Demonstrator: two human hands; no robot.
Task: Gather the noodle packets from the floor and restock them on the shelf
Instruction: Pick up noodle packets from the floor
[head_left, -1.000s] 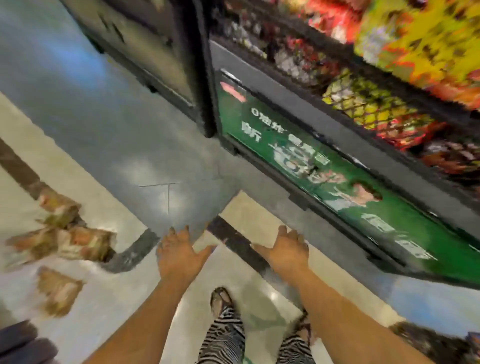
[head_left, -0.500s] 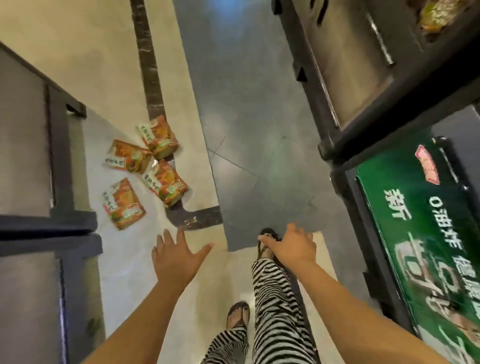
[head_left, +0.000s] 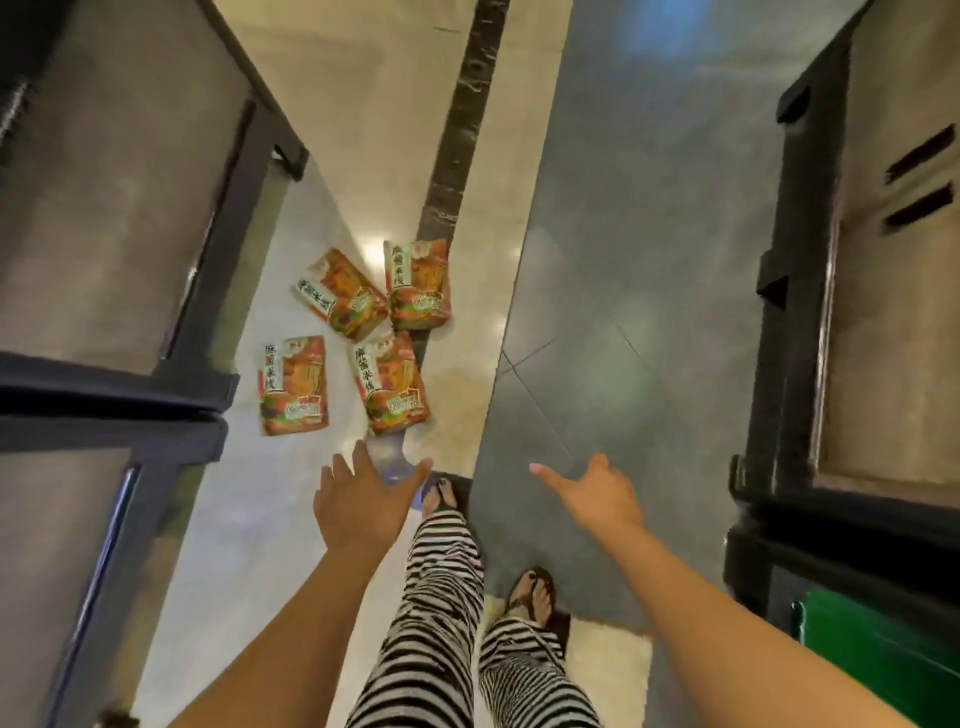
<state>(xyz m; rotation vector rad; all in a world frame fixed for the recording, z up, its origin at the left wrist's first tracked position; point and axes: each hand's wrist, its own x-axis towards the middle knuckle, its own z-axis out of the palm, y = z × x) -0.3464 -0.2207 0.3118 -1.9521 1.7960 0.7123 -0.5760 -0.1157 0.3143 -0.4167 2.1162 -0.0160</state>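
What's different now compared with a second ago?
The view has swung away from the shelf and moved toward the four noodle packets, which now lie just ahead of the left hand. Nothing was picked up or let go. Both it and the right hand stay open and empty; the packets keep their cluster.

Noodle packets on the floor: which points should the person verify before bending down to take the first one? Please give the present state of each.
1. Left hand free: ok, open and holding nothing.
2. Right hand free: ok, holding nothing.
3. Noodle packets in sight: ok, four lie on the floor ahead.
4. Way to the nearest packet: ok, only bare floor lies between.
5. Packets undamaged: cannot tell.
6. Room on the shelf: cannot tell, no shelf level is in view.
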